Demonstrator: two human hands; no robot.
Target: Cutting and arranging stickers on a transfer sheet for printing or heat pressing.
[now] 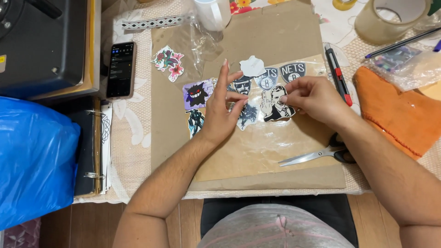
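At mid-frame, the left hand [219, 110] rests on a clear film [257, 147] spread over brown cardboard [275, 36], its fingers partly spread and its thumb and forefinger pinched near a dark sticker [249, 115]. Just right of it, the right hand [312, 98] has its fingertips closed on the edge of a black-and-white sticker of a suited man [277, 104], which lies on the film between the two hands. Around them sit more stickers: a purple monster [197, 94] left of the left hand, a dark figure [195, 121] below that, a white cutout [252, 66] above the fingertips, and two round shield badges [292, 71] toward the upper centre. Farther left, a flower sticker [169, 63] lies by a phone [121, 70]. Scissors [317, 155] rest at lower right of the cardboard, and a red-and-black cutter [337, 73] lies beside the right hand. An orange cloth [399, 112] fills the right edge, a tape roll [390, 20] the upper right, a mug [212, 14] the top, a blue bag [34, 160] the lower left.
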